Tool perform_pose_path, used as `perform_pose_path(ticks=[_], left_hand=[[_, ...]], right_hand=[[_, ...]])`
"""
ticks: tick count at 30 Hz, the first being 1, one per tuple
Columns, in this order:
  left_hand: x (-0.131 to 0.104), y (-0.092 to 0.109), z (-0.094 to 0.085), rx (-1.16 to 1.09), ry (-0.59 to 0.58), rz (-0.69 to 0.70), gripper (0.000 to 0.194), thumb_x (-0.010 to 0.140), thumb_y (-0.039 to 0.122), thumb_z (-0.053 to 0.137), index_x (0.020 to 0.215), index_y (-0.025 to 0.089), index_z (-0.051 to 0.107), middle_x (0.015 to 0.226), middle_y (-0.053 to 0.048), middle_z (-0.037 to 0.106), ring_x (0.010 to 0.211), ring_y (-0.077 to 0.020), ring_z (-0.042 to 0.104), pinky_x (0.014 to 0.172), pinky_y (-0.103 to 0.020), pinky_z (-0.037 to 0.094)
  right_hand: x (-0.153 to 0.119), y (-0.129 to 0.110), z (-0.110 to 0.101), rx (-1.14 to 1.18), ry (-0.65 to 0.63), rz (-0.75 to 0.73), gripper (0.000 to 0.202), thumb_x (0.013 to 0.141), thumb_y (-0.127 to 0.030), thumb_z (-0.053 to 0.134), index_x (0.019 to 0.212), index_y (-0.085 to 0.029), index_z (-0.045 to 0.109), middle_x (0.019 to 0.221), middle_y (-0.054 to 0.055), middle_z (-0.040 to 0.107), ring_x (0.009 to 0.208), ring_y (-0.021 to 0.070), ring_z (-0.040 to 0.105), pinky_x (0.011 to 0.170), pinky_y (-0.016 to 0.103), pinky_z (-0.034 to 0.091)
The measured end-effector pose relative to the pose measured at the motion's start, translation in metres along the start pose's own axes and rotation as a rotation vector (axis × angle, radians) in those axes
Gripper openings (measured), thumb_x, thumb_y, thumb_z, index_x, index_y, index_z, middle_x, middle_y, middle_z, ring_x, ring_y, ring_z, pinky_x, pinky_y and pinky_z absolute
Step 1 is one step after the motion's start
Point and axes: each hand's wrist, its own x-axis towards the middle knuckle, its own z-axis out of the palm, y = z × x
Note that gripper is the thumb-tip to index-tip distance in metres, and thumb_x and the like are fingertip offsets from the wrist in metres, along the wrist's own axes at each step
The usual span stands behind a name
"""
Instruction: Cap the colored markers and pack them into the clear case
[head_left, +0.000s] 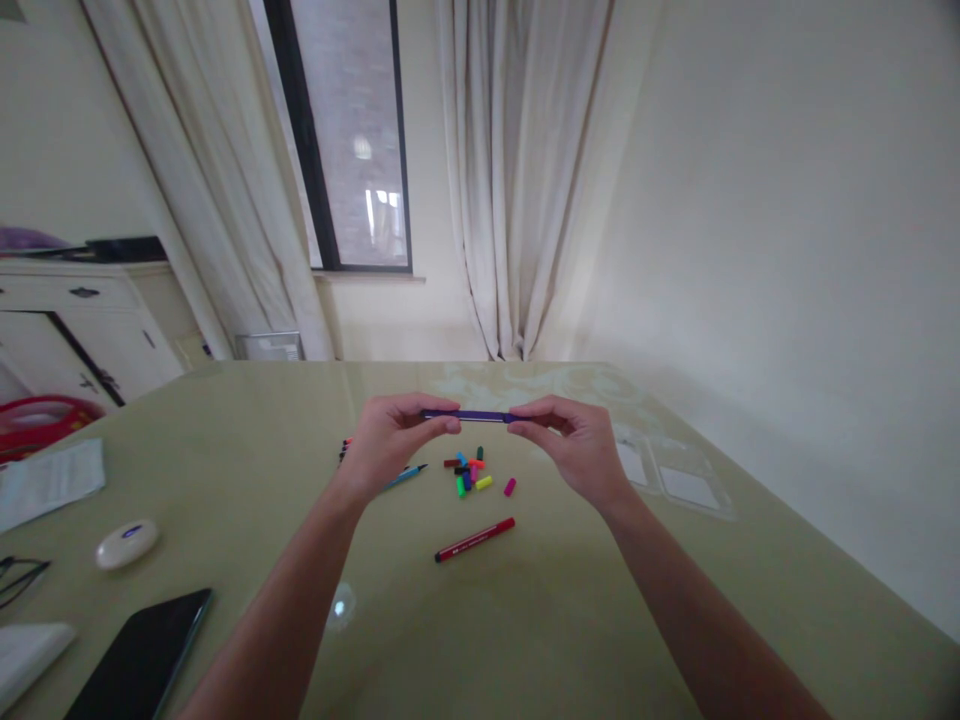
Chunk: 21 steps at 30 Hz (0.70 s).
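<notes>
red marker [475, 540], tiny white lettering, unreadable

The held marker [481, 416] is purple (table [562, 630] greenish).

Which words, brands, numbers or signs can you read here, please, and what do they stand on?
Nothing is legible.
Purple marker: no readable text.
Red marker: white lettering along its side, too small to read.
White rounded object: blue mark on top, too blurred to read.

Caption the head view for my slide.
Left hand and right hand hold a purple pen over a table bearing coloured caps.
</notes>
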Motion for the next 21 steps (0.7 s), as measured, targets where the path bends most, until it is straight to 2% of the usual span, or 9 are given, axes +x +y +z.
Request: perform_pose_path(ticks=[7, 21], left_hand=[[-0.0017, -0.0031, 0.0003, 0.006, -0.013, -0.006, 0.028, 0.07, 0.035, 0.088, 0.092, 0.018, 0.084, 0.066, -0.002, 0.075, 0.056, -0.0115, 0.06, 0.05, -0.021, 0.047], [-0.0022, -0.0015, 0.0044, 0.0, 0.016, -0.012, 0.028, 0.069, 0.037, 0.089, 0.09, 0.018, 0.085, 0.067, -0.003, 0.076, 0.052, -0.0097, 0.056, 0.047, -0.021, 0.042]], right_hand=[[-0.0003, 0.0005, -0.0011, -0.005, 0.02, -0.003, 0.02, 0.076, -0.039, 0.087, 0.089, -0.024, 0.083, 0.088, 0.005, 0.081, 0.081, 0.0237, 0.077, 0.08, 0.039, 0.064], [-0.0026, -0.0033, 0.0014, 0.066, 0.017, 0.008, 0.017, 0.076, -0.036, 0.088, 0.087, -0.024, 0.083, 0.085, 0.004, 0.08, 0.078, 0.0219, 0.075, 0.077, 0.036, 0.064]])
